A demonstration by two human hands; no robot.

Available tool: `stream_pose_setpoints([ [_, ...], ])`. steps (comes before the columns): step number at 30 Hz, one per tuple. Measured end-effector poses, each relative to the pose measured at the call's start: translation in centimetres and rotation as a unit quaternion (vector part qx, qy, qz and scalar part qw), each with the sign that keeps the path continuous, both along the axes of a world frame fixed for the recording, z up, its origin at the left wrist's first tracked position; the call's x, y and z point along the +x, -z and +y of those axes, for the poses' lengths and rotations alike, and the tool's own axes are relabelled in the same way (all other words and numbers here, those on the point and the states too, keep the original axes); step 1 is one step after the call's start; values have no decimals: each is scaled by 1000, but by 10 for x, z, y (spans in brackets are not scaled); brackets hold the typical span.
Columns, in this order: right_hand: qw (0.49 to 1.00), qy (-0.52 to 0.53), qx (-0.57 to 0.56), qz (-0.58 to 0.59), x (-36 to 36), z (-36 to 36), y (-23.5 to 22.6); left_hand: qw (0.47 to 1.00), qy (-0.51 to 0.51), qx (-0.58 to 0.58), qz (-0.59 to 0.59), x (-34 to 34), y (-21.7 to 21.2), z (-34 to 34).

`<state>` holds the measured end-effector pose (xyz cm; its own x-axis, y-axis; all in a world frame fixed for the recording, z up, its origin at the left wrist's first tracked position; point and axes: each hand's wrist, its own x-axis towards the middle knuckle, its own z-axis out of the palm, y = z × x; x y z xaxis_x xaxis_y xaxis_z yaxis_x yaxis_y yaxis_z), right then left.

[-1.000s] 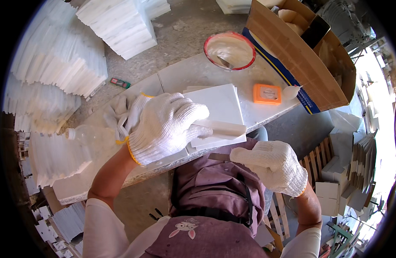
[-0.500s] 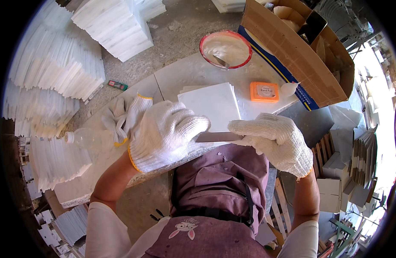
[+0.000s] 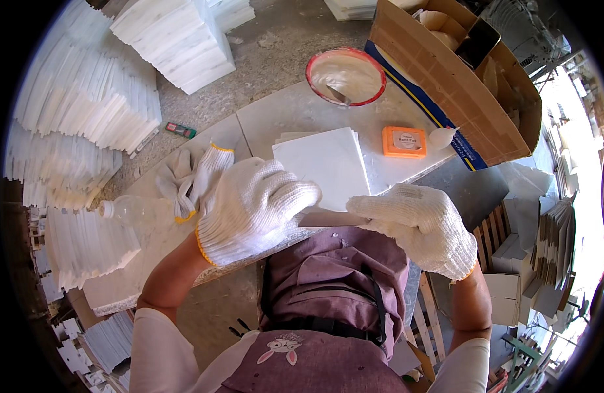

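Both hands wear white knitted gloves with yellow cuffs. In front of the apron, my left hand (image 3: 253, 206) is closed round the left end of a thin flat tile (image 3: 331, 218), seen edge-on as a greyish-brown strip. My right hand (image 3: 423, 226) is closed at the tile's right end, fingers above it and thumb side below. Whether a small pad lies under those fingers is hidden. Just beyond the hands, a small stack of white square tiles (image 3: 321, 167) lies on the table. A spare pair of gloves (image 3: 190, 173) rests beside my left hand.
On the stone-topped table (image 3: 263, 121) are a red-rimmed bowl of white paste (image 3: 348, 72) with a scraper, an orange box (image 3: 404, 142) and a clear plastic bottle (image 3: 141, 211). A large cardboard box (image 3: 446, 82) stands far right. Tall stacks of white slabs (image 3: 86, 85) fill the left.
My right hand has shifted slightly down and toward me along the tile's right end. The tile sits a little lower; my left hand keeps its hold almost unmoved.
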<state>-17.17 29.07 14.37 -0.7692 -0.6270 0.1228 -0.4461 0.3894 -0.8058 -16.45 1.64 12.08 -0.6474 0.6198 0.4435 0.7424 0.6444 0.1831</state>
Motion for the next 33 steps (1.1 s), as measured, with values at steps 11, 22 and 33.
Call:
stream_pose_setpoints([
  [11, 969, 135, -167, -124, 42, 45, 15, 1000, -17, 15, 20, -5, 3, 4],
  [22, 996, 34, -56, -61, 9, 13, 10, 998, -31, -34, 30, 10, 1, 1],
  [33, 999, -11, -10, 45, 4, 6, 9, 999, -13, -25, 15, 12, 0, -1],
])
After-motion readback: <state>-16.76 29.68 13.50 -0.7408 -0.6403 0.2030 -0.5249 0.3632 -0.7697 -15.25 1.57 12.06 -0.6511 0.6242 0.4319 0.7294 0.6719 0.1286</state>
